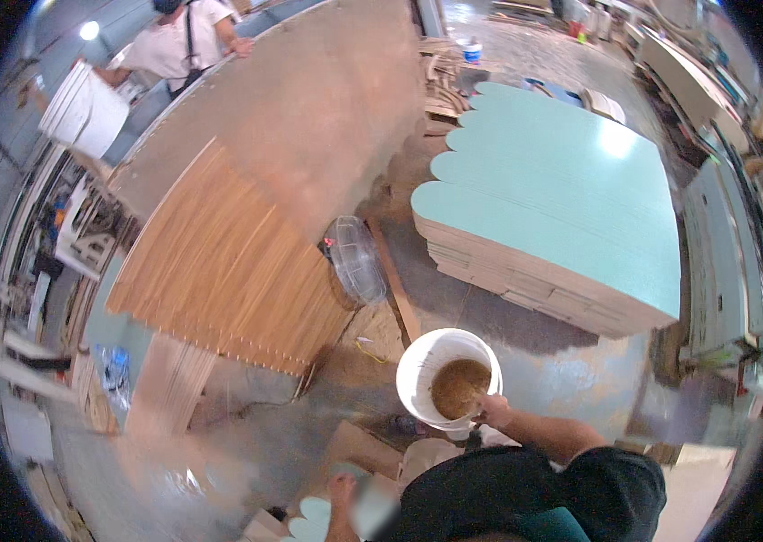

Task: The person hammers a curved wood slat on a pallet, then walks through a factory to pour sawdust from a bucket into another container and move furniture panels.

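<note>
Nearest you, your left hand hangs low by a pale green scalloped offcut — it is blurred, so you cannot tell how its fingers are set. Just beyond, to the right, your right hand grips the near rim of a white bucket, fingers curled over the edge; the bucket hangs above the grey floor and holds a brown, grainy mass that fills only its bottom. Farther left lies a fan of thin wooden slats on a big brown board, with a wire fan guard beside it. To the right sits a stack of pale green scalloped panels. Farthest off, at the left — another person carries a second white bucket; its contents are hidden from you.
</note>
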### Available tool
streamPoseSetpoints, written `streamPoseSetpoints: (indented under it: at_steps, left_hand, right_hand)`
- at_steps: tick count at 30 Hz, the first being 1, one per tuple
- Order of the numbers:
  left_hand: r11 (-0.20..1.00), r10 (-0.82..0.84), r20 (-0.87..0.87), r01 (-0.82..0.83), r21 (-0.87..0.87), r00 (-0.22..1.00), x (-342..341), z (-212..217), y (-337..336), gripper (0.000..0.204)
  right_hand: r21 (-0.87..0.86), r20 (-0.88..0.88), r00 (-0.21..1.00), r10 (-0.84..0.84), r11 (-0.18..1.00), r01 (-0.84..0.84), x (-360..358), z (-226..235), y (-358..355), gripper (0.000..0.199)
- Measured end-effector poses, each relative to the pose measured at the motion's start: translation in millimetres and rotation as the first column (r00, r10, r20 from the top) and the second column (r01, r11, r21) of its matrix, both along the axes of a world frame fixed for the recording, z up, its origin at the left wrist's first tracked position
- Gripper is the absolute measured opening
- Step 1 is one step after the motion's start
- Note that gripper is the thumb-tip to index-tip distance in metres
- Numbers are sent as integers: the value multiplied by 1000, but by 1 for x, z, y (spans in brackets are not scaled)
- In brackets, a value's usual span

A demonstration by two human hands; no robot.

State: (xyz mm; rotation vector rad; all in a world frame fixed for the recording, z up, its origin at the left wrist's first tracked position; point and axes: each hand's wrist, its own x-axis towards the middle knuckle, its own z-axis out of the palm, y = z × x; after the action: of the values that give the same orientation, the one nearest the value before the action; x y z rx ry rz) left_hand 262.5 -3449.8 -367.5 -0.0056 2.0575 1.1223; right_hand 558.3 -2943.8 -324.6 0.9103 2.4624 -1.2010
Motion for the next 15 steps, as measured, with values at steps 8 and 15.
streamPoseSetpoints:
  at_steps: [8,15]
  left_hand:
    - [987,162,-61,-161,17,985,60,81,97,20]
    - [979,134,-833,-203,26,536,-82,341,218,29]
  right_hand:
    - [-320,-80,921,-382,884,340,142,0,4,39]
    - [-455,-144,565,-812,561,691,246,-8,-4,26]
